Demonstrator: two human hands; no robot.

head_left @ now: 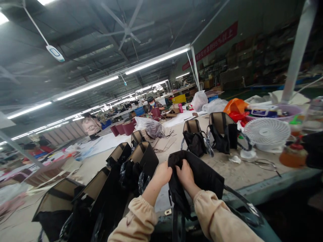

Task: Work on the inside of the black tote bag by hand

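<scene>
Both my hands grip the top edge of a black fabric bag (pixel 202 174) that stands at the near edge of the worktable (pixel 227 171). My left hand (pixel 163 173) is closed on the bag's left side, and my right hand (pixel 185 174) is closed on the edge just beside it. The fingers of both are curled into the fabric. Black straps hang from the bag below my wrists. Beige sleeves cover both forearms.
Several black bags with tan insides (pixel 136 158) stand in a row to the left; two more (pixel 194 136) sit behind. A white fan (pixel 267 132), scissors (pixel 267 164), a purple basin (pixel 277 112) and jars lie right. A seated person (pixel 152 104) works far back.
</scene>
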